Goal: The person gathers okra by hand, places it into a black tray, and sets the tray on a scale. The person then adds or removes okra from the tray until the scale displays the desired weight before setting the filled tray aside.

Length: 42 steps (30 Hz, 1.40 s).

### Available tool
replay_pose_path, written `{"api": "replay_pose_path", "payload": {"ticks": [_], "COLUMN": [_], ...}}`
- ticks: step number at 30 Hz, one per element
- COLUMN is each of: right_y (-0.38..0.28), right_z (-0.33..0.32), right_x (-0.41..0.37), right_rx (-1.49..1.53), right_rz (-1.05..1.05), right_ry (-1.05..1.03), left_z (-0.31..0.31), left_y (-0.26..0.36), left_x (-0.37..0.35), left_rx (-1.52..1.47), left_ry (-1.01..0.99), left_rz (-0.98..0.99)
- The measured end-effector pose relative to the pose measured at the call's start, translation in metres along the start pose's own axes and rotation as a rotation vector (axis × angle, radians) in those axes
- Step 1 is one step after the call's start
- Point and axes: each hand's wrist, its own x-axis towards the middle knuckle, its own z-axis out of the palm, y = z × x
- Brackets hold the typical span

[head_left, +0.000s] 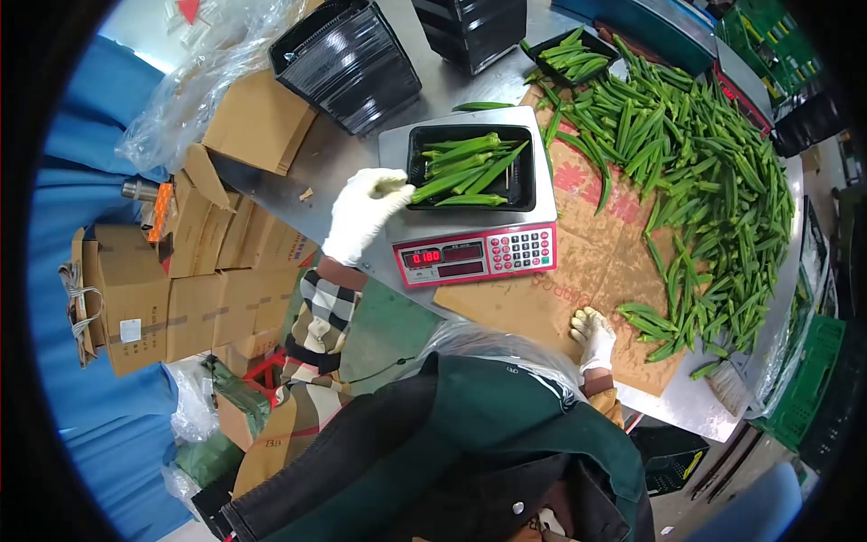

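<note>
A black plastic tray [526,191] holding several green okra pods [465,166] sits on the scale [471,249], whose red display reads 0.180. My left hand [366,212], in a white glove, is at the tray's left rim. Its thumb and fingers are pinched at the end of one pod there. Also gloved in white, my right hand [593,338] rests over the cardboard sheet [551,303] at the front of the table. Its fingers are loosely bent with nothing visible in them, left of the large okra pile [722,208].
Stacks of black trays [348,68] stand behind the scale, beside another tray stack [471,32]. A filled okra tray [573,56] lies at the back. Cardboard boxes [194,312] are stacked at left. A brush [727,388] lies at the table's right front.
</note>
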Motion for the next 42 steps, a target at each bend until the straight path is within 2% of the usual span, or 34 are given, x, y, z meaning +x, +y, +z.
{"api": "replay_pose_path", "payload": {"ticks": [1, 3, 4, 7, 9, 11, 14, 15, 17, 19, 23, 25, 27, 31, 33, 36, 37, 40, 41, 42], "right_y": [-0.001, -0.003, -0.003, -0.005, -0.006, -0.007, -0.006, -0.005, -0.003, -0.005, -0.007, 0.004, 0.002, 0.000, -0.001, -0.006, -0.006, -0.003, -0.003, -0.004], "right_z": [0.001, 0.004, 0.005, 0.009, 0.010, 0.012, 0.013, 0.012, 0.010, 0.014, 0.015, 0.009, 0.009, 0.010, 0.012, 0.015, 0.015, 0.014, 0.015, 0.016], "right_x": [-0.001, -0.002, -0.003, -0.008, -0.008, -0.009, -0.010, -0.008, -0.006, -0.008, -0.008, 0.001, -0.001, -0.002, -0.001, -0.005, -0.006, -0.007, -0.006, -0.006], "right_rx": [0.009, 0.012, 0.006, 0.017, 0.025, 0.028, 0.028, 0.027, 0.029, 0.015, 0.022, 0.016, 0.025, 0.037, 0.028, 0.017, 0.019, 0.020, 0.016, 0.018], "right_rz": [0.003, -0.003, -0.012, -0.011, -0.011, -0.015, -0.018, -0.020, -0.018, -0.012, 0.003, -0.005, 0.002, 0.018, 0.027, 0.040, 0.041, 0.022, 0.021, 0.022], "right_ry": [0.008, 0.019, 0.024, 0.045, 0.044, 0.055, 0.069, 0.072, 0.075, 0.094, 0.098, 0.088, 0.078, 0.082, 0.078, 0.092, 0.091, 0.082, 0.080, 0.081], "left_z": [0.005, 0.023, 0.033, 0.049, 0.060, 0.056, 0.058, 0.053, 0.045, 0.048, 0.055, 0.072, 0.098, 0.183, 0.230, 0.271, 0.282, 0.252, 0.227, 0.208], "left_y": [0.012, 0.008, 0.008, 0.003, 0.011, 0.028, 0.006, 0.004, 0.001, -0.006, 0.030, 0.059, 0.074, 0.082, 0.077, 0.080, 0.082, 0.099, 0.116, 0.101], "left_x": [-0.001, 0.010, 0.015, 0.039, 0.045, 0.048, 0.059, 0.058, 0.060, 0.072, 0.110, 0.137, 0.176, 0.264, 0.304, 0.332, 0.330, 0.297, 0.275, 0.281], "left_rx": [0.253, 0.335, 0.351, 0.342, 0.406, 0.295, 0.268, 0.103, -0.121, -0.252, -0.406, -0.508, -0.582, -0.963, -1.001, -0.854, -1.098, -0.954, -0.873, -0.732], "left_ry": [0.055, -0.002, 0.032, 0.079, 0.031, -0.008, 0.097, 0.028, -0.304, -0.378, -0.422, -0.372, -0.365, -0.274, -0.228, -0.292, -0.290, -0.453, -0.394, -0.433], "left_rz": [0.199, 0.179, 0.163, 0.398, 0.485, 0.477, 0.288, 0.258, -0.179, -0.337, -0.355, -0.337, -0.337, -0.372, -0.355, -0.318, -0.576, -0.425, -0.310, -0.083]}}
